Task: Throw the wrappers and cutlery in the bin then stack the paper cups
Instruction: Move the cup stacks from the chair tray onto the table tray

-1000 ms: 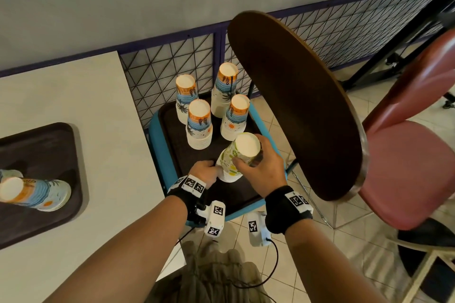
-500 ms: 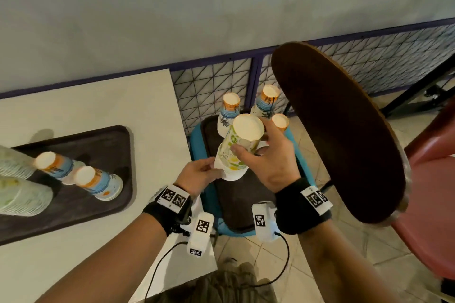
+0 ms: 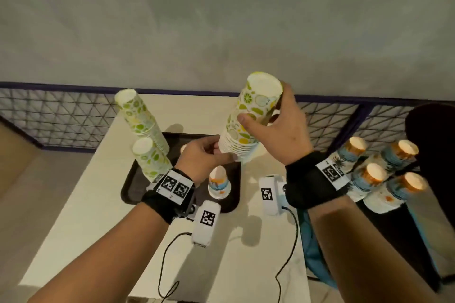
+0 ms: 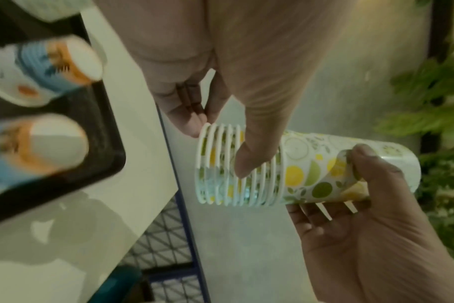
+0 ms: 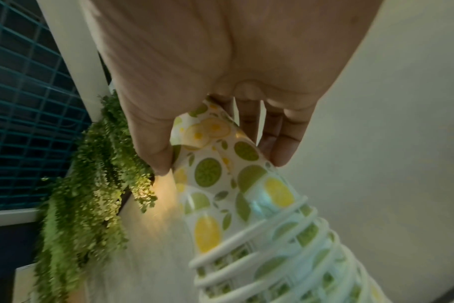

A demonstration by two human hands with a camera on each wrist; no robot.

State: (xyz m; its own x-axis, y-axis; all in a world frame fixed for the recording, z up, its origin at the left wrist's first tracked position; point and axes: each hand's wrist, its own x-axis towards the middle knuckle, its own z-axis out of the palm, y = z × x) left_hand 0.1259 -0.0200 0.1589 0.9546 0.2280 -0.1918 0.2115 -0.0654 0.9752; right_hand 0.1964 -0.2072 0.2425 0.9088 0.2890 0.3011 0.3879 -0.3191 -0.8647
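Both hands hold a nested stack of lemon-and-lime paper cups [image 3: 246, 123], upside down and tilted, in the air above the dark tray [image 3: 133, 187] on the white table. My right hand [image 3: 266, 108] grips the stack's upper body, thumb in front. My left hand [image 3: 218, 149] pinches the ringed rims at its lower end. The left wrist view shows the stack [image 4: 298, 170] with my thumb across the rims. In the right wrist view, fingers curl round the stack [image 5: 233, 184]. Two more lemon-print stacks [image 3: 140, 118] [image 3: 150, 157] stand on the tray.
A single blue-and-orange cup [image 3: 219, 182] stands upside down on the tray near my left wrist. Several blue-and-orange cup stacks [image 3: 384, 172] stand on a second tray at the right. A dark chair back [image 3: 433, 135] rises far right. A mesh fence [image 3: 56, 120] lies beyond the table.
Both hands lifted the lemon-print stack off the tray at the right and carried it left, over the table's tray. The head view swung left with it.
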